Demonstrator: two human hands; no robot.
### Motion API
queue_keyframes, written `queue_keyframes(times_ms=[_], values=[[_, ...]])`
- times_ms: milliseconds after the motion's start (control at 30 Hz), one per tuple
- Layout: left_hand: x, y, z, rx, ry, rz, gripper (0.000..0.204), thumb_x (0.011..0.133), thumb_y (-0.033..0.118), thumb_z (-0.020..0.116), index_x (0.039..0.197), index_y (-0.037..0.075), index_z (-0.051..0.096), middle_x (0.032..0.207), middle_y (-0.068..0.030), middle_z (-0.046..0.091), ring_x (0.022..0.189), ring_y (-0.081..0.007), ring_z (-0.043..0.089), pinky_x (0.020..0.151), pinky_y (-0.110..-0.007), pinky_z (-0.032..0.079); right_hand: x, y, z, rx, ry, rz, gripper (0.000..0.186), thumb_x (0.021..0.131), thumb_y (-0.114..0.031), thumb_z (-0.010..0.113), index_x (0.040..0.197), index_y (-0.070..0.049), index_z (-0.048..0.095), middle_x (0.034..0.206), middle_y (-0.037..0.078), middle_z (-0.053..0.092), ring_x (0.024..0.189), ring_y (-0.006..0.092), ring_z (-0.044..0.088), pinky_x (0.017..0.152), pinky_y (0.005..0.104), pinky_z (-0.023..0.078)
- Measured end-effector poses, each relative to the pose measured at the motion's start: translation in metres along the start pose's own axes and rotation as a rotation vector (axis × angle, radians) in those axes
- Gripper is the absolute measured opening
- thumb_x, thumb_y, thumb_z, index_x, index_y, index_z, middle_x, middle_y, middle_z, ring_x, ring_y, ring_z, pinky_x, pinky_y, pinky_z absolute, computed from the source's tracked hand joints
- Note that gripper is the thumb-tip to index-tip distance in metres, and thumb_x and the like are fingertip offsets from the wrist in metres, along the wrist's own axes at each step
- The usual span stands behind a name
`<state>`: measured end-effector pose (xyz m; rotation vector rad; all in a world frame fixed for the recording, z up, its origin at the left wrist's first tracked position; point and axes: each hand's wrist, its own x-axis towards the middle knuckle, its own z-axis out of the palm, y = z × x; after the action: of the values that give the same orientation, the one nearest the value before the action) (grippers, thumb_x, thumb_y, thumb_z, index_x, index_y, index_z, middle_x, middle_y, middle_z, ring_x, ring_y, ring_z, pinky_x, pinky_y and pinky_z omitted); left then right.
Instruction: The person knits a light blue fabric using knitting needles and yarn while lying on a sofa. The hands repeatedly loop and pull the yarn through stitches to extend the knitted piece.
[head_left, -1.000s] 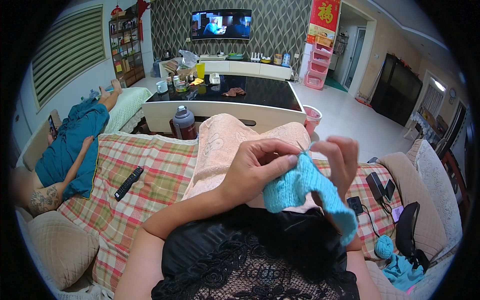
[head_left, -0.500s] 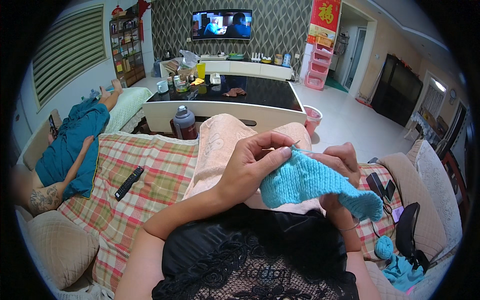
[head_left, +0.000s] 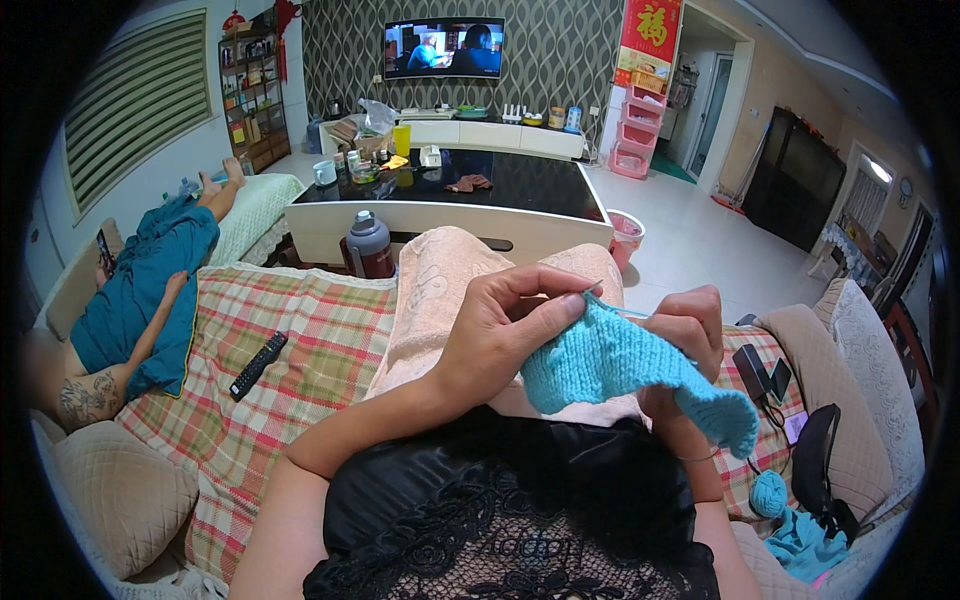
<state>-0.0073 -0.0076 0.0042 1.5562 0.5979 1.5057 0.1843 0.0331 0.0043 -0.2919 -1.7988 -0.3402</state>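
My left hand (head_left: pixel 510 335) is closed, thumb and fingers pinching the top of the turquoise knitting (head_left: pixel 600 365) at a thin needle (head_left: pixel 593 288). Beside it, my right hand (head_left: pixel 688 340) has curled fingers on the other thin needle (head_left: pixel 630 311), partly behind the knitted strip, which hangs diagonally to the lower right. A peach towel (head_left: pixel 430 290) covers my lap below my hands. A turquoise yarn ball (head_left: pixel 768 492) lies at my right beside some turquoise cloth (head_left: pixel 805 550).
Another person (head_left: pixel 140 320) reclines at left under a teal cover, near a remote (head_left: pixel 258 365). A flask (head_left: pixel 369 250) stands before the low table (head_left: pixel 520 192), with a bin (head_left: pixel 625 238) at its right. Black bag (head_left: pixel 815 460) and devices (head_left: pixel 752 370) lie at right on the sofa.
My right hand has come down from above the needle tips and its fingers have curled. The hanging end of the knitting has swung up and to the right.
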Motion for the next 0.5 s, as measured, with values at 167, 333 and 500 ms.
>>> queue_keyframes(times_ms=[167, 333, 500], values=[[-0.001, 0.000, 0.000, 0.004, -0.027, -0.019, 0.020, 0.086, 0.009, 0.059, 0.104, -0.001, 0.063, 0.099, -0.0092, 0.064, 0.090, -0.0120, 0.060, 0.082, -0.026, 0.049, 0.003, -0.005, 0.006, -0.156, 0.041, -0.060, 0.028, 0.066, -0.034, 0.075, 0.078, -0.013, 0.060, 0.076, -0.001, 0.049, 0.070, 0.0148, 0.044, 0.058, 0.0271, 0.036], [-0.001, 0.000, 0.005, -0.005, -0.095, -0.046, 0.021, 0.085, 0.009, 0.061, 0.103, -0.003, 0.063, 0.093, -0.0085, 0.065, 0.084, -0.0105, 0.061, 0.076, -0.023, 0.050, 0.007, 0.003, 0.018, 0.100, -0.206, 0.288, 0.025, 0.070, -0.026, 0.074, 0.082, -0.008, 0.060, 0.083, 0.005, 0.054, 0.079, 0.0214, 0.055, 0.065, 0.0305, 0.045], [-0.002, -0.002, -0.001, 0.017, -0.080, -0.064, 0.021, 0.086, 0.010, 0.060, 0.104, -0.001, 0.062, 0.094, -0.0071, 0.064, 0.086, -0.0099, 0.059, 0.079, -0.024, 0.049, 0.007, -0.003, 0.017, 0.122, -0.037, 0.171, 0.034, 0.067, -0.027, 0.078, 0.092, -0.007, 0.065, 0.085, 0.006, 0.055, 0.081, 0.0185, 0.057, 0.066, 0.0296, 0.048]])
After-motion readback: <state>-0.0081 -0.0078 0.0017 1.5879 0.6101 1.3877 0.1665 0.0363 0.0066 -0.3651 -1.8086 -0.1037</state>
